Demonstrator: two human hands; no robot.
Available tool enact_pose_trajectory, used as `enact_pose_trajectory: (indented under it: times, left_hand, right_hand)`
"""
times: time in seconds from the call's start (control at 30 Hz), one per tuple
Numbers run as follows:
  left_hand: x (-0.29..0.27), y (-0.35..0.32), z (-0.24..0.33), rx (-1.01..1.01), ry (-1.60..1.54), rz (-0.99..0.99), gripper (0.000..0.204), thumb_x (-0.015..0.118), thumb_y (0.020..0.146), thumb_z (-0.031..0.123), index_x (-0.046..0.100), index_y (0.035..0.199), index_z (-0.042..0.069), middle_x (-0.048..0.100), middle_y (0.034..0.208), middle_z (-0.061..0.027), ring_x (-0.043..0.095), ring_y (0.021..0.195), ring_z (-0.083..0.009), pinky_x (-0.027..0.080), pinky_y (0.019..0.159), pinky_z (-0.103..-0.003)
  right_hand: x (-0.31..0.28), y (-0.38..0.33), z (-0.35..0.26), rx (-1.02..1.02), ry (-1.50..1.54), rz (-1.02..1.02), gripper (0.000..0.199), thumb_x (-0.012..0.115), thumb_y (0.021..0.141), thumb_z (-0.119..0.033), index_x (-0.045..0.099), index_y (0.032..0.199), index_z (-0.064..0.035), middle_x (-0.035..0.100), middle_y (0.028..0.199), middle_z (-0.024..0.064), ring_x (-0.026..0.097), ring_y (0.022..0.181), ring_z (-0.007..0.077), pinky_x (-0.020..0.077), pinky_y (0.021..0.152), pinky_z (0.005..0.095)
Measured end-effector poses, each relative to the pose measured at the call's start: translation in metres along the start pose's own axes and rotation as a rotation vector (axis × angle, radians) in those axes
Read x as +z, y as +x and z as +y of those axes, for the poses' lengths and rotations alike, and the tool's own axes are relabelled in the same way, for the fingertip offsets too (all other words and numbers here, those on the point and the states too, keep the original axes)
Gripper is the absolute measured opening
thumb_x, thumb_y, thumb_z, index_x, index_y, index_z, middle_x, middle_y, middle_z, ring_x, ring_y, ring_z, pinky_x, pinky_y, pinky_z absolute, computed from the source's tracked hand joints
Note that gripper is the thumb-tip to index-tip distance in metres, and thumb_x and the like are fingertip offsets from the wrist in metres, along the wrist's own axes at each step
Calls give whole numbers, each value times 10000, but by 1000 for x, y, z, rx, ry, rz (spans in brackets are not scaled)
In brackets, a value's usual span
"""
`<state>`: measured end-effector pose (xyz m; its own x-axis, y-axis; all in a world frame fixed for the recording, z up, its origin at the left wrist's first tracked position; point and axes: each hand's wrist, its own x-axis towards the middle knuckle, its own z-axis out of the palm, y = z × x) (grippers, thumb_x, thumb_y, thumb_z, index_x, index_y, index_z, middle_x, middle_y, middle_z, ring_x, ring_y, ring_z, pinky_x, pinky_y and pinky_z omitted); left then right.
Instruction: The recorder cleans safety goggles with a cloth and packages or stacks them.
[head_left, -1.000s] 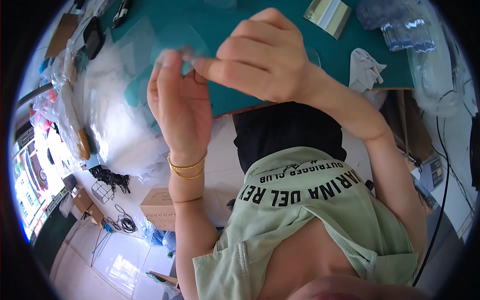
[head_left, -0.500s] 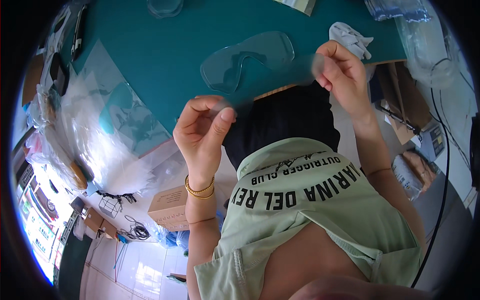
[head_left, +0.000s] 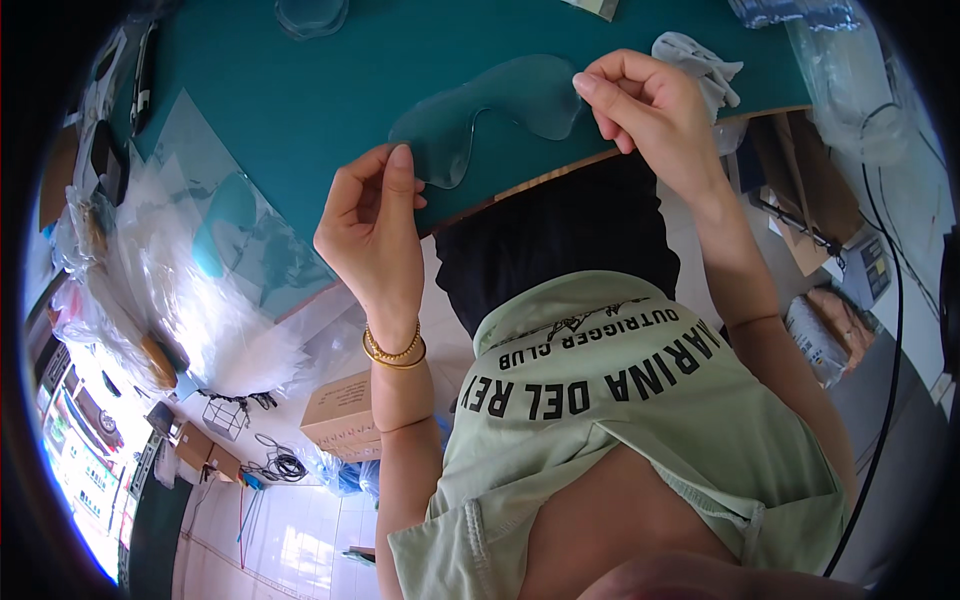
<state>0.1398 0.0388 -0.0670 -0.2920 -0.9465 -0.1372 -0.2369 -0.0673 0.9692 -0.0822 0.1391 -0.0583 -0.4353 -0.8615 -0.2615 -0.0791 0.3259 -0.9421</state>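
Clear goggle-shaped lens (head_left: pixel 490 115) held just above the near edge of the green table (head_left: pixel 300 90). Left hand (head_left: pixel 372 225) pinches the lens's left end between thumb and forefinger, other fingers curled. Right hand (head_left: pixel 650 110) pinches the right end likewise. White cloth (head_left: pixel 700 60) just beyond the right hand. Clear plastic bags (head_left: pixel 190 290) heaped at far left; cardboard box (head_left: pixel 340 420) on floor below.

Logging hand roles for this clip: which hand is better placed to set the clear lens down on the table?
Probably right. The right hand pinches the clear lens end over the green table; the left hand holds the end near the table's edge.
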Motion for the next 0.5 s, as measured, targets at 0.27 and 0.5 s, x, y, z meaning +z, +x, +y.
enact_pose_trajectory:
  times: [0.27,0.5]
  left_hand:
    - [9,1,7,-70,32,64,270,702,902,55,641,1151,-28,675,803,-42,556,573,-45,433,482,-177]
    - [10,2,8,-81,79,61,309,705,898,54,617,1182,-26,673,823,-50,548,564,-43,428,469,-176]
  right_hand:
    - [1,7,0,67,-119,-12,235,647,967,-277,670,922,-47,540,596,-34,434,474,11,325,442,169]
    - [3,5,0,78,-127,0,234,645,970,-278,669,934,-49,545,597,-33,437,476,11,328,443,169]
